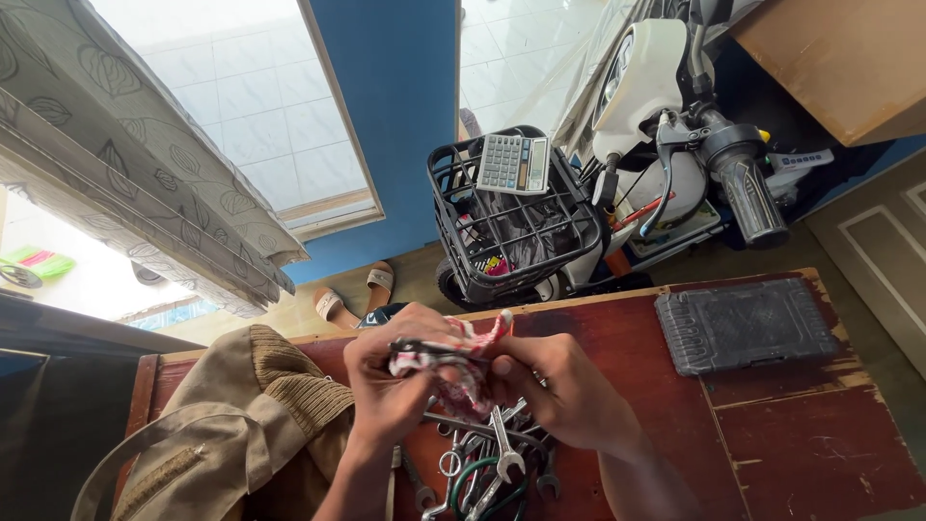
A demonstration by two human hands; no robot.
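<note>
Both hands are meeting above the middle of a dark red wooden table, closing together around a crumpled cloth. The cloth is white with red and dark markings, bunched into a loose wad, with one red-and-white corner sticking up between the hands. A dark, narrow object seems to be lying across the top of the wad, but its kind cannot be told.

The person's left hand is gripping the cloth from the left, fingers curled over it and the thumb pressing on top, with the forearm rising from the bottom edge of the picture. The right hand is holding the cloth from the right, fingers folded in toward the palm, with the forearm running down and to the right. The two hands are almost touching through the cloth.

Directly beneath the hands, a heap of metal wrenches is lying on the table, open-ended and ring-ended ones crossing each other, with a loop of green cable among them. A tan canvas bag with a ribbed knitted panel is slumping over the table's left end. A flat black plastic case is sitting near the far right corner, well apart from the hands.

Beyond the table, a white scooter is standing with a black wire basket on its front; a grey calculator is resting on the basket's rim. A pair of sandals is lying on the floor near a blue wall.
</note>
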